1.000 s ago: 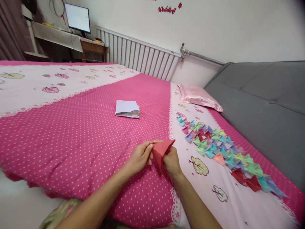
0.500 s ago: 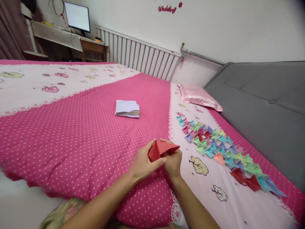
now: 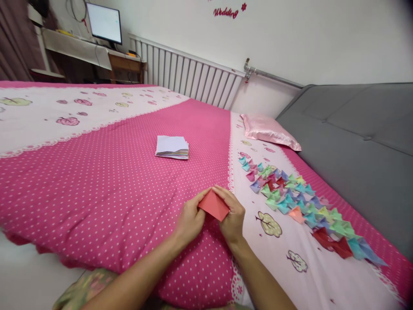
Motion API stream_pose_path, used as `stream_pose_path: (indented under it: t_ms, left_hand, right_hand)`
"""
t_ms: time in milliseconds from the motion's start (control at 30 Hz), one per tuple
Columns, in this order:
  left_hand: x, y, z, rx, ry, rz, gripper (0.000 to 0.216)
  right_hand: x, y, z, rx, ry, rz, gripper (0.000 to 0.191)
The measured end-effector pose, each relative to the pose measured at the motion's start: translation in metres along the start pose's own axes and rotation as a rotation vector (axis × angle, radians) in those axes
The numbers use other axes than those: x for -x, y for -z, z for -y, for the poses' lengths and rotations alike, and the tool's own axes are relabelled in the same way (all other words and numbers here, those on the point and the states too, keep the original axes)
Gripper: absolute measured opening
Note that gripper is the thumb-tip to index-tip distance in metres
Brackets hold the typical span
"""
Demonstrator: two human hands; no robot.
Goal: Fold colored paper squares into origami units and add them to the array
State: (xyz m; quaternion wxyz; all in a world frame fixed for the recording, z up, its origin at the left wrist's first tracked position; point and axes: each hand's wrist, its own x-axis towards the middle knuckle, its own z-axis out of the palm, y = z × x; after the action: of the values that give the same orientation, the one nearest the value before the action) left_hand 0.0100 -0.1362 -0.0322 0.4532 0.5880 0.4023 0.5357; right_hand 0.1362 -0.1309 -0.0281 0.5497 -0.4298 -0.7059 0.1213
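Observation:
A red folded paper [image 3: 213, 205] is held between both hands above the pink dotted bedspread. It shows a flattened, diamond-like face with a peak at the top. My left hand [image 3: 191, 217] is closed on its left corner, fingers along the upper edge. On the opposite side, my right hand [image 3: 232, 214] grips the right corner, its fingers reaching up to the peak. The paper's underside and some fingertips are hidden. To the right lie several rows of small folded paper boats [image 3: 290, 198] in many colours.
A stack of square paper sheets [image 3: 172, 146] lies on the bedspread [image 3: 129, 185] beyond my hands. Farther back are a pink pillow [image 3: 271, 132], a grey headboard [image 3: 351, 125], a white radiator [image 3: 190, 71] and a desk with a monitor [image 3: 104, 23].
The red paper has turned and been squeezed from an opened, pointed shape into a flatter diamond facing me. My left thumb has left its front, and both hands now hold opposite corners.

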Motion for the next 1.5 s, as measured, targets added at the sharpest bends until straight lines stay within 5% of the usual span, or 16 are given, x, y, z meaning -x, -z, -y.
stream_pose_path:
  t_ms: [300, 533, 733, 833, 1033, 1233, 1500]
  left_hand:
    - [-0.008, 0.007, -0.025, 0.455, 0.345, -0.039, 0.04]
    - [-0.007, 0.018, -0.025, 0.661, 0.336, 0.002, 0.034]
    - [-0.011, 0.017, -0.022, 0.557, 0.293, -0.066, 0.042]
    - [-0.013, 0.017, -0.021, 0.528, 0.296, -0.063, 0.037]
    - [-0.011, 0.013, -0.026, 0.404, 0.336, -0.037, 0.027]
    - [-0.007, 0.008, -0.025, 0.346, 0.29, 0.097, 0.026]
    - [-0.008, 0.011, -0.024, 0.23, 0.238, 0.181, 0.032]
  right_hand:
    - [-0.005, 0.004, -0.003, 0.027, -0.019, 0.136, 0.04]
    - [-0.007, 0.007, -0.001, 0.161, 0.023, 0.308, 0.06]
    - [-0.008, 0.005, 0.003, 0.234, 0.058, 0.409, 0.074]
    - [-0.009, 0.007, 0.002, 0.051, 0.034, 0.38, 0.065]
    - [-0.01, 0.005, -0.004, -0.304, -0.237, 0.05, 0.039]
    - [-0.011, 0.004, -0.003, -0.35, -0.326, 0.032, 0.01]
    - [-0.01, 0.004, -0.004, -0.389, -0.399, 0.01, 0.015]
